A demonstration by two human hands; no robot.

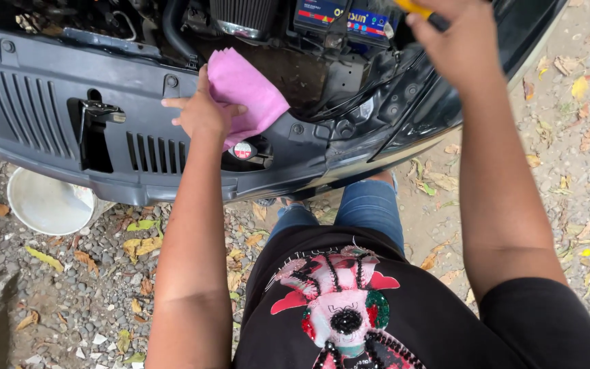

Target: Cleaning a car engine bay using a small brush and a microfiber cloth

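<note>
Leaning over the engine bay, the left hand (201, 113) clamps a pink cloth (246, 92) near the red-marked cap (242, 150), while the right hand (452, 44) grips a yellow-handled tool (412, 8) beside the battery (339, 19)

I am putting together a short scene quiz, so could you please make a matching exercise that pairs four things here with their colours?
Things:
1. cloth in the left hand
2. tool handle in the right hand
3. bucket on the gravel
4. front panel of the car

Colours:
A. yellow
B. dark grey
C. pink
D. white

Pairs: 1-C, 2-A, 3-D, 4-B
</note>
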